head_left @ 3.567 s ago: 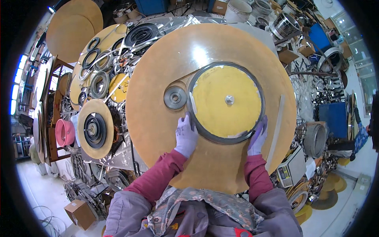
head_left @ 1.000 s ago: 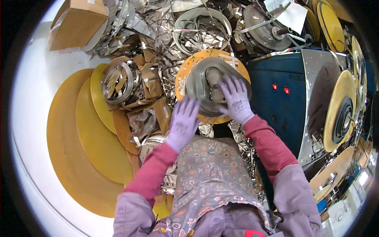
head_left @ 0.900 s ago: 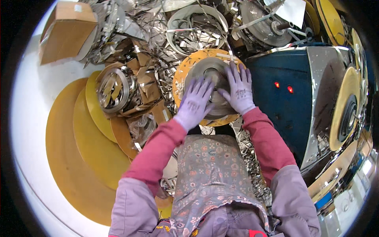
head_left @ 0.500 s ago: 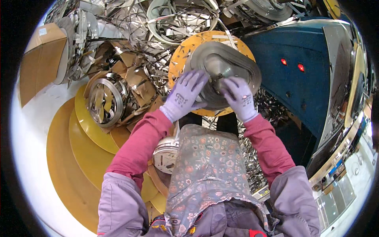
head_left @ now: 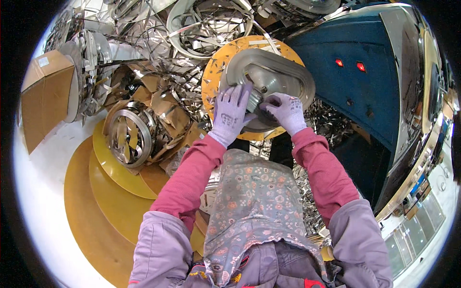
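A thick flat coil of grey metal strip [head_left: 300, 72], rounded and oblong, lies on a round orange disc [head_left: 211, 79] in front of me. My left hand [head_left: 230, 114], in a pale lilac glove, is at the coil's left side, its fingers and thumb around a small ridged bundle of shiny metal [head_left: 254, 101]. How much of the bundle lies under the palm is hidden. To the right of it, my gloved right hand [head_left: 287, 114] is curled, thumb and fingertips pinched together by the bundle; what they hold cannot be made out.
Tangled metal strip scrap [head_left: 139, 33] heaps up beyond and left of the disc. A blue machine panel [head_left: 355, 72] with two red lights stands at right. Large yellow-brown discs [head_left: 81, 192], a ring-shaped coil [head_left: 144, 137] and a cardboard box [head_left: 48, 96] are at left.
My right hand has curled from loosely bent fingers into a pinch. The shiny bundle now shows between my hands. The whole view has shifted slightly.
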Action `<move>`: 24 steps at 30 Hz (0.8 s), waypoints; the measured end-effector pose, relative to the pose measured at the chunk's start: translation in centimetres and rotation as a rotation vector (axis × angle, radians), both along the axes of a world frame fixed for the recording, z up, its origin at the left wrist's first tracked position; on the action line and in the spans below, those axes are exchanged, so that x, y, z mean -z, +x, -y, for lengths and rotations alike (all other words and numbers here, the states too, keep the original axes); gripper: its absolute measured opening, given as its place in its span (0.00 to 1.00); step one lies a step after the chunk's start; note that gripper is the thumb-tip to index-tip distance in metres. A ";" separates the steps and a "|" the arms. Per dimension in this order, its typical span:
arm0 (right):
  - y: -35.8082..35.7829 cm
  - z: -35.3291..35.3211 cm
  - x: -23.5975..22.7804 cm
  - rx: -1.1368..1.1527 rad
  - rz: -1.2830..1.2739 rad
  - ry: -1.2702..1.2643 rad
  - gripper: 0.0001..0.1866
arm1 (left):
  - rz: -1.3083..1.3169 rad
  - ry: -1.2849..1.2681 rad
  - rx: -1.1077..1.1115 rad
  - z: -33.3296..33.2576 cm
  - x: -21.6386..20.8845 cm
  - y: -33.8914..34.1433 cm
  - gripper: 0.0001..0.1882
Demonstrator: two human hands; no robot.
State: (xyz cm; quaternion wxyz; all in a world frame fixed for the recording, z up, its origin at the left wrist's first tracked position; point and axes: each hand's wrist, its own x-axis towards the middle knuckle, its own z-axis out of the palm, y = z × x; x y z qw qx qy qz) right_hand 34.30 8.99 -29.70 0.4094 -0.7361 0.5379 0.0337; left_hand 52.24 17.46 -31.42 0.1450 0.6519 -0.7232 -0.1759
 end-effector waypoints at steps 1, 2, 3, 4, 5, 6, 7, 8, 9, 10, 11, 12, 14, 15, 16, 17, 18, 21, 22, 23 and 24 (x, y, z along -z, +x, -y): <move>0.0 0.0 0.1 0.005 -0.010 -0.001 0.15 | 0.012 -0.032 0.035 -0.4 -0.1 0.2 0.49; 0.0 0.0 0.3 0.010 -0.019 -0.002 0.15 | 0.022 -0.006 0.135 -0.8 -0.3 0.4 0.48; 0.0 0.0 0.3 0.015 -0.029 -0.001 0.15 | 0.033 0.021 0.236 -1.2 -1.0 0.5 0.47; -0.1 0.0 0.3 0.024 -0.029 0.023 0.15 | 0.044 0.049 0.336 -1.3 -1.7 0.6 0.46; -0.2 0.1 0.2 0.032 -0.029 0.048 0.15 | 0.012 0.170 0.379 -1.2 -2.3 0.6 0.46; 0.0 0.2 0.0 0.035 -0.028 0.071 0.15 | 0.038 0.161 0.395 -1.3 -2.0 0.7 0.46; 0.2 0.4 -0.3 0.037 -0.025 0.069 0.15 | 0.064 0.153 0.412 -1.5 -1.6 0.9 0.46; 0.3 0.4 -0.5 0.039 -0.022 0.067 0.15 | 0.090 0.144 0.428 -1.7 -1.3 1.2 0.47; 0.4 0.4 -0.6 0.045 -0.021 0.066 0.15 | 0.116 0.152 0.456 -1.5 -1.6 1.4 0.45; 0.3 0.4 -0.7 0.047 -0.022 0.053 0.15 | 0.142 0.160 0.483 -1.3 -2.1 1.7 0.43; 0.3 0.3 -0.7 0.050 -0.023 0.041 0.15 | 0.168 0.168 0.511 -1.2 -2.4 1.9 0.42; 0.2 0.3 -0.6 0.053 -0.024 0.028 0.15 | 0.196 0.133 0.526 -1.3 -2.1 2.2 0.39; 0.0 0.2 0.0 0.085 -0.010 0.059 0.16 | 0.251 0.061 0.559 -1.7 -1.3 2.7 0.35; 0.2 0.3 -0.2 0.100 -0.003 0.074 0.16 | 0.235 0.059 0.558 -1.7 -1.2 2.7 0.33; 0.2 0.4 -0.4 0.098 -0.014 0.082 0.16 | 0.219 0.056 0.557 -1.7 -1.1 2.7 0.32; 0.3 0.6 -0.6 0.098 -0.024 0.090 0.15 | 0.203 0.054 0.558 -1.6 -1.1 2.7 0.31; 0.5 0.8 -0.9 0.097 -0.033 0.097 0.15 | 0.201 0.054 0.561 -1.4 -1.2 2.6 0.31; 0.4 0.7 -0.8 0.085 -0.065 0.117 0.16 | 0.210 0.053 0.590 -0.5 -1.6 2.3 0.30; 0.3 0.3 -0.4 0.083 -0.053 0.065 0.16 | 0.223 0.052 0.611 -0.1 -1.5 2.3 0.30; 0.2 -0.3 0.2 0.082 -0.041 0.013 0.16 | 0.237 0.052 0.632 0.2 -1.5 2.3 0.30; 0.3 -0.7 0.4 0.081 -0.031 -0.038 0.16 | 0.244 0.050 0.651 0.4 -1.6 2.4 0.30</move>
